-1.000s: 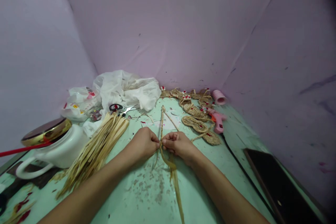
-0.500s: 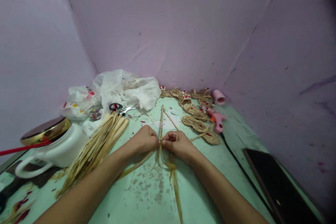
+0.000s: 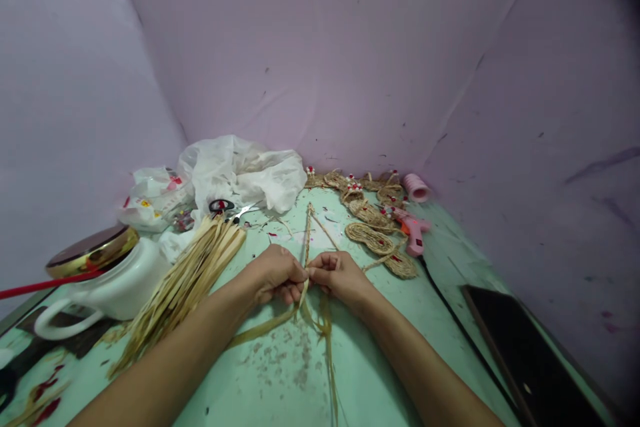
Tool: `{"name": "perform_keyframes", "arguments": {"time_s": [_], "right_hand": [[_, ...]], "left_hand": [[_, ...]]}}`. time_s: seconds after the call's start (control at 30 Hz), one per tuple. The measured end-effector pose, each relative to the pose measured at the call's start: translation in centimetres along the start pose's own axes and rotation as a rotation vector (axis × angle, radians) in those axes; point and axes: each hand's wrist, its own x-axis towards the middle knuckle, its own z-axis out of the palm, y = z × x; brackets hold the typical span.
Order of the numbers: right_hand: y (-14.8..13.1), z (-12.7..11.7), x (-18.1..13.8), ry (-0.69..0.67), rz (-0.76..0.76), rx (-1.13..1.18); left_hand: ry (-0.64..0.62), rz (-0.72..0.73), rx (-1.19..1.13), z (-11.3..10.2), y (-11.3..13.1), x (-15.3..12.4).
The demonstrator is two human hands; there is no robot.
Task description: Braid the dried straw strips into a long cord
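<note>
My left hand (image 3: 274,275) and my right hand (image 3: 339,275) meet at the middle of a pale green table (image 3: 280,373), both closed in a pinch on tan straw strands (image 3: 320,320). A finished straw braid (image 3: 308,232) runs from my fingers away toward the back wall. Loose strand ends trail toward me; one bends off to the left under my left forearm.
A bundle of straw strips (image 3: 185,283) lies left of my hands, beside a white jug with a gold lid (image 3: 100,280). Behind are scissors (image 3: 225,207) and white plastic bags (image 3: 240,173). Right: woven straw pieces (image 3: 375,237), pink glue gun (image 3: 411,230), pink spool (image 3: 416,188), dark board (image 3: 530,360).
One loose strand has swung out to the left under my left forearm. My hands stay pinched together at the braid, shifted slightly, with the fingers reworking the strands.
</note>
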Motion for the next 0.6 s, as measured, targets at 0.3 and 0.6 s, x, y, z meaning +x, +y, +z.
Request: {"name": "perform_keyframes", "arguments": {"time_s": [0.3, 0.6], "right_hand": [[-0.6, -0.3, -0.38, 0.014, 0.052, 0.058], [-0.49, -0.52, -0.38, -0.004, 0.047, 0.089]], "left_hand": [[0.169, 0.204, 0.065, 0.0, -0.72, 0.15], [-0.092, 0.14, -0.082, 0.02, -1.01, 0.3]]}}
